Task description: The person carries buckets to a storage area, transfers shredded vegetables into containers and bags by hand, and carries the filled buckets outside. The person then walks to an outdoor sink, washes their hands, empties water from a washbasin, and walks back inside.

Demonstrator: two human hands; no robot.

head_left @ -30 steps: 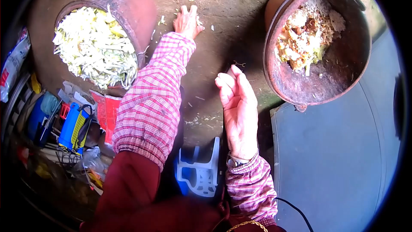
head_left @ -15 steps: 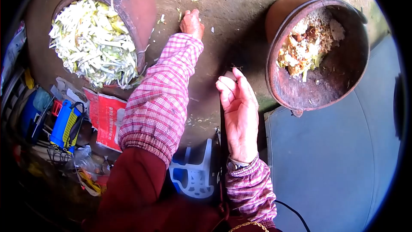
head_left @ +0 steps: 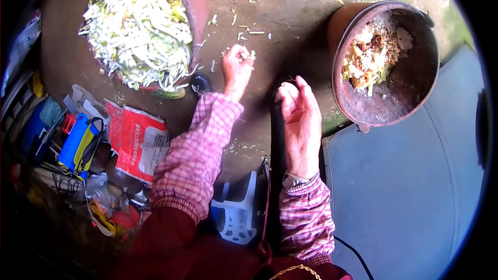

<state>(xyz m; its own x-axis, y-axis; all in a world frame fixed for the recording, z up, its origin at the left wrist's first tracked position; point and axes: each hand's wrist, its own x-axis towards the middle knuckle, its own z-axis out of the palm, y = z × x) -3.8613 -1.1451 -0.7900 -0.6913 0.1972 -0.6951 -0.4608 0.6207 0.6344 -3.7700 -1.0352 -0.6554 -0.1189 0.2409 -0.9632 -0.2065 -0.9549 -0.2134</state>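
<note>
My left hand (head_left: pixel 237 71) is just above the dirt floor, fingers pinched on small pale vegetable scraps (head_left: pixel 246 55). Left of it, a reddish-brown bucket (head_left: pixel 196 2) is heaped with pale green and white vegetable strips (head_left: pixel 140 33). My right hand (head_left: pixel 301 124) is palm up with loosely curled fingers, and its palm looks bare. A small dark bit shows near its fingertips, too blurred to name. Right of this hand, a tilted brown bucket (head_left: pixel 399 111) contains mixed food scraps (head_left: pixel 371 57).
More vegetable bits (head_left: pixel 255 32) lie scattered on the floor. A dark shoe (head_left: pixel 201 84) is beside the left bucket. A red and white bag (head_left: pixel 140 142), a blue and yellow object (head_left: pixel 79 146) and clutter lie left. There is a pale plastic stool (head_left: pixel 238 218) below and a grey-blue surface (head_left: pixel 394 186) right.
My left hand has come back toward me from farther out on the floor, and pale scraps now show in its fingers. My right hand has shifted slightly right and stays palm up.
</note>
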